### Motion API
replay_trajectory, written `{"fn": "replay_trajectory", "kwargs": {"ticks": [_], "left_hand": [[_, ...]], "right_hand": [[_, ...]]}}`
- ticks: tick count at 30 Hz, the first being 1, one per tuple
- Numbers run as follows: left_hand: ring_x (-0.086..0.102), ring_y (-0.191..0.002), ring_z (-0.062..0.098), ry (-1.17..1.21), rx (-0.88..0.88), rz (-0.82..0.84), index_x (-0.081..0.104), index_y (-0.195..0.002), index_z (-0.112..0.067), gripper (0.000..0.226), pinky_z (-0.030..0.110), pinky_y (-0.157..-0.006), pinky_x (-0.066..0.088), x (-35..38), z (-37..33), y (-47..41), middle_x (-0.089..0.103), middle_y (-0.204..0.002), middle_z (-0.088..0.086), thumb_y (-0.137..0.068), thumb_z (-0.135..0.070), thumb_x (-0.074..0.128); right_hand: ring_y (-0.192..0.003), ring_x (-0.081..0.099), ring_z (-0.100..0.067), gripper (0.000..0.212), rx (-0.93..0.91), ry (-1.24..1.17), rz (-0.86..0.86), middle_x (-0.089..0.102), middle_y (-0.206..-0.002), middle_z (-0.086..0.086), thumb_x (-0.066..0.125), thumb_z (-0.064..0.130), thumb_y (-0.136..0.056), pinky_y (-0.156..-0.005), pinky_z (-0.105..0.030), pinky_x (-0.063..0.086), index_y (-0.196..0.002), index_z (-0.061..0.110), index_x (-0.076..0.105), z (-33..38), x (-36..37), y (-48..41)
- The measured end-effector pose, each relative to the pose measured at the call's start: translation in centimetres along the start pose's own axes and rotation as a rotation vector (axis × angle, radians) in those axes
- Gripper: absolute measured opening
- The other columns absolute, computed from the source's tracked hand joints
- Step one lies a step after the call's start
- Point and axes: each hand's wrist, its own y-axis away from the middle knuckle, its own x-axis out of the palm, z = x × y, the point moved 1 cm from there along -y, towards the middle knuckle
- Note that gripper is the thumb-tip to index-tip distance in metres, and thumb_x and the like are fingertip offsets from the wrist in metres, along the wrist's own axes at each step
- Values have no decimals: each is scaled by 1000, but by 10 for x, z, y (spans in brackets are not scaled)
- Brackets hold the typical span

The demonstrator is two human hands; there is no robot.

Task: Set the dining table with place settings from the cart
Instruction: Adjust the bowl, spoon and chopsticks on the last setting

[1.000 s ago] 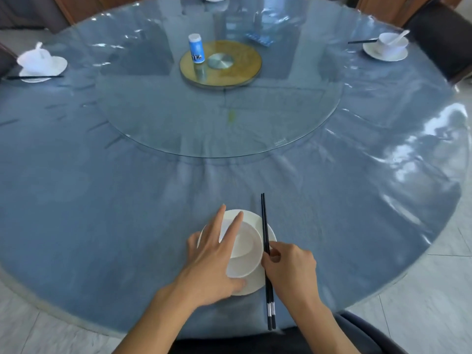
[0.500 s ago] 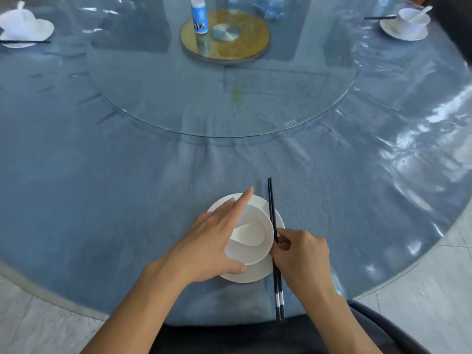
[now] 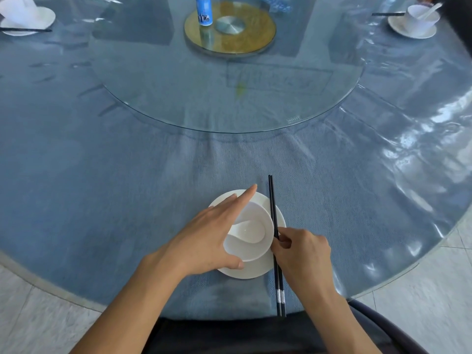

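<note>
Black thin chopsticks: pinched mid-shaft with right hand; judged light, stiff, slick. Steadied fragile white ceramic bowl with straight-fingered left hand.

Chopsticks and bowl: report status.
Left hand flat on bowl. Right hand pinching chopsticks across plate's right edge. Spoon in bowl. Nothing blocking.

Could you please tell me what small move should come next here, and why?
Probably the right hand, pinching the chopsticks, should nudge them right, off the plate: they lie across its right rim, close beside the bowl that the left hand rests on.
</note>
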Motion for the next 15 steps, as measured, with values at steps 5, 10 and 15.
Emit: {"fn": "replay_trajectory", "kwargs": {"ticks": [5, 10, 15], "left_hand": [[21, -155, 8, 12, 3, 6, -16, -145, -72, 140, 29, -116, 32, -1, 0, 1, 15, -171, -22, -64, -35, 91], [18, -154, 2, 14, 11, 19, -16, -143, -74, 137, 22, -109, 30, -2, -2, 0, 15, -170, -23, -66, -33, 90], [13, -152, -4, -2, 18, 33, -15, -145, -72, 137, 21, -111, 26, -2, -2, -1, 13, -169, -26, -66, -34, 91]], "right_hand": [[-54, 16, -22, 46, -10, -9, -9, 33, -53, -6, 74, 21, -86, -47, -27, 23, -59, 10, 38, 0, 0, 0], [-51, 18, -22, 43, -14, -3, -6, 32, -50, -6, 75, 21, -87, -47, -25, 23, -58, 9, 45, 0, 0, 1], [-54, 20, -22, 43, -40, -35, -29, 41, -49, -8, 75, 21, -87, -49, -29, 25, -57, 9, 47, -1, 0, 1]]}}
